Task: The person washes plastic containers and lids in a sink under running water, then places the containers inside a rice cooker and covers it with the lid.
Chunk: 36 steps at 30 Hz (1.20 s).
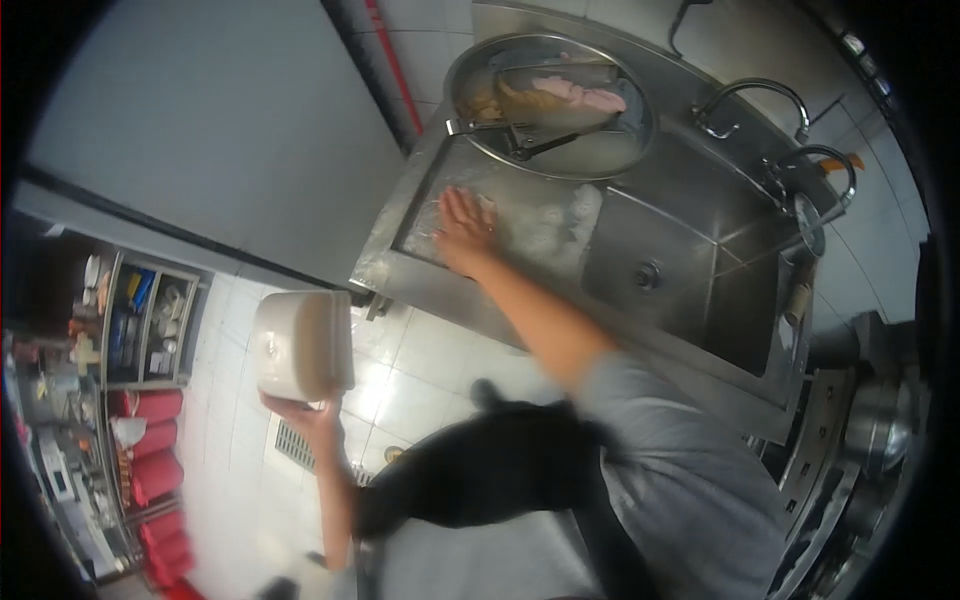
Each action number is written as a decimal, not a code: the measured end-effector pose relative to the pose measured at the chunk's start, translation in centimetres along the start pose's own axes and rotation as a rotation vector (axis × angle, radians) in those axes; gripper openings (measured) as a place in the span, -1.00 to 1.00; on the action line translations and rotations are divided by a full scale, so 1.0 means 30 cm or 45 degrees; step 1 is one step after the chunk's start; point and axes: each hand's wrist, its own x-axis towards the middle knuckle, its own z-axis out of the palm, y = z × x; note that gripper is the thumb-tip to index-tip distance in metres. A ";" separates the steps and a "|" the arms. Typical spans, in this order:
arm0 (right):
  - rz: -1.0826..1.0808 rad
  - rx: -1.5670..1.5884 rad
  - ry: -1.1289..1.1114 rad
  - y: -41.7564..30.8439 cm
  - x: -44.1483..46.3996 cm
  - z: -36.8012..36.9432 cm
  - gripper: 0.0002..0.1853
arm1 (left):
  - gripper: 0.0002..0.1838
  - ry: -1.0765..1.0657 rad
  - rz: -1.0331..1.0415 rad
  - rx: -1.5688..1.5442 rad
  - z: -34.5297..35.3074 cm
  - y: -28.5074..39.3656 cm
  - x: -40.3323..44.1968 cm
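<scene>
My left hand [312,412] grips a white rectangular plastic tub [290,345] by its lower end and holds it out over the floor, to the left of the sink unit. The tub is tilted on its side and somewhat blurred. Flat on the wet left section of the stainless steel sink [420,243] lies my right hand [463,232], fingers stretched out. White foam [560,225] spreads over the metal just right of that hand. Beyond the hand stands a large round metal basin [648,135] of cloudy water, with a pink cloth [580,95] and utensils in it.
Two curved taps [765,85] rise along the back right of the sink, above the deep bowl with its drain [645,275]. A tall grey panel [220,120] borders the left side. Red bins [155,460] and shelves line the far left. A floor grate [290,447] lies below.
</scene>
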 end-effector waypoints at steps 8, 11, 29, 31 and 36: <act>0.776 -0.176 -0.108 1.064 -0.459 -0.275 -0.56 | 0.18 -0.318 0.067 -0.016 0.091 0.096 0.037; 1.383 0.919 0.238 1.468 -0.665 -0.511 -0.57 | 0.19 -0.682 0.038 -0.207 0.284 0.220 0.014; 0.451 1.462 0.406 1.486 -0.746 -1.404 -0.66 | -0.03 -1.285 -1.196 -1.208 1.951 0.935 -0.732; 0.559 0.994 0.508 1.487 -0.749 -1.308 -0.65 | -0.04 -1.183 -1.305 -1.199 1.990 0.981 -0.770; 0.373 0.911 1.339 1.615 -0.643 -1.027 -0.53 | -0.14 -1.457 -1.204 -1.345 1.989 0.877 -0.841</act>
